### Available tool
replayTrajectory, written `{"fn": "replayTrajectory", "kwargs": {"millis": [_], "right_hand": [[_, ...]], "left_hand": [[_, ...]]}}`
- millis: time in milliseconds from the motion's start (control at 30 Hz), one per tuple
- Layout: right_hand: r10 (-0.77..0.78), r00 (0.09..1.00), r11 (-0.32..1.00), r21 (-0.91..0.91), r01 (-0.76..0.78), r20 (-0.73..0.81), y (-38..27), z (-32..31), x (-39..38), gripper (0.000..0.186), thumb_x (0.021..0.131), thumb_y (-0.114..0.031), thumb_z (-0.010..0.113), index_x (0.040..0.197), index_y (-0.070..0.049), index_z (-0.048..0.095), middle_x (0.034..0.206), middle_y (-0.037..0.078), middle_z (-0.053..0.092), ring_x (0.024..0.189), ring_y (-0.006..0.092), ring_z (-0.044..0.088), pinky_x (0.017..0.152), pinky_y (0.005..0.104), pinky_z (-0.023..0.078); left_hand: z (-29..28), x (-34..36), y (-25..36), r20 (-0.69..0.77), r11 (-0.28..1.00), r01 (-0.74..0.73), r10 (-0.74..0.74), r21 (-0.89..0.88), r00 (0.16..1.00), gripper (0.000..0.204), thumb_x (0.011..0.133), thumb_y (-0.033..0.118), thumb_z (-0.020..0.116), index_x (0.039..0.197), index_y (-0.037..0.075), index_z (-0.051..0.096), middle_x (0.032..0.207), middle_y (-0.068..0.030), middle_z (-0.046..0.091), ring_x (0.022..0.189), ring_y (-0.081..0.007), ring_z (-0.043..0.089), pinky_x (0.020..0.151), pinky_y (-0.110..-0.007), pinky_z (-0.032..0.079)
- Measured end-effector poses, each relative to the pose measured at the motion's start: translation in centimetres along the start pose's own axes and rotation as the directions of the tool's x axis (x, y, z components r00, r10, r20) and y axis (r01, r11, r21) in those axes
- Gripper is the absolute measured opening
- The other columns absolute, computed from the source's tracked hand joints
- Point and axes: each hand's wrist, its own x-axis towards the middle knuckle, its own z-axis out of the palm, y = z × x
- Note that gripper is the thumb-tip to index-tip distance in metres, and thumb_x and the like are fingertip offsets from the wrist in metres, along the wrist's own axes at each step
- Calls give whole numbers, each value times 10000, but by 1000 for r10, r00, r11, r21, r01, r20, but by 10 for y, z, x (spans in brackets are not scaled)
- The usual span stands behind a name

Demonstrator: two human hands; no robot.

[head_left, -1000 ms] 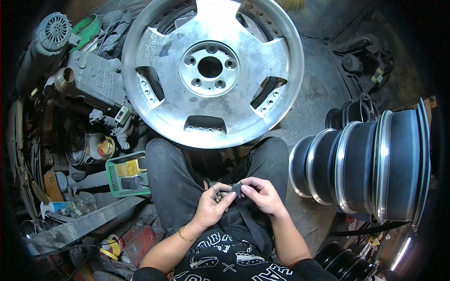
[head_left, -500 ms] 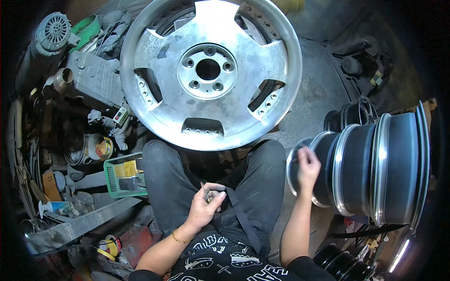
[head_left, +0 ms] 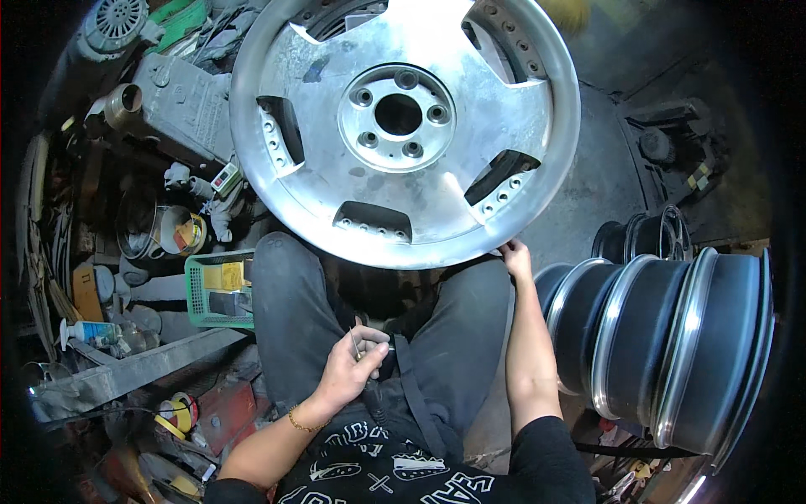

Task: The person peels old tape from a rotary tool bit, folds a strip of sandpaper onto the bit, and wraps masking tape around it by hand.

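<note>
Facing a wheel before the legs, holding the right hand at its near right edge and the left hand above the lap, having a basket on the left, barrels on the right and rims beyond those

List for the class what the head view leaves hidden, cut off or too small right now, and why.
In the head view:
Right hand: too small at the edge of the wheel to tell its grip.
Wheel: top cut off by the upper edge.
Thin tool: partly covered by the left hand.
Basket: right end hidden behind the left knee.
</note>
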Motion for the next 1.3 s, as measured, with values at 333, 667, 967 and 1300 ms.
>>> {"fn": "replayTrajectory", "kwargs": {"millis": [333,667,967,1300], "right_hand": [[32,999,771,635,-46,33,1,-2,-36,351,970,-119,553,1270,58,595,1154,134,675,1032,210,637,934,311,471],[-336,942,905,286,316,22,-159,-9,-233,239,911,-116,626,1086,44,661,1068,147,679,1039,248,631,940,358,468],[-153,707,764,536,-359,691,-197,54,-301,248,1019,-206,538,1087,26,596,760,25,552,667,114,572,665,260,490],[-295,610,927,375,-3,735,-230,72,-299,258,948,-204,608,1043,14,706,751,56,593,702,138,561,672,288,440]], "left_hand": [[3,1,-4,52,997,35,-32,-62,998,236,996,233,566,1086,15,585,797,-4,554,706,-69,529,641,-228,469],[7,8,-15,120,805,-473,462,359,879,376,1046,270,433,1309,55,594,1187,-171,559,1123,-280,537,1000,-393,416],[-116,23,34,-237,600,-436,730,671,641,303,973,300,583,1029,20,685,925,-135,695,831,-292,662,822,-407,528],[-381,62,-149,-705,595,433,353,677,616,256,819,253,728,935,25,710,915,-189,695,886,-363,667,803,-438,522]]}}
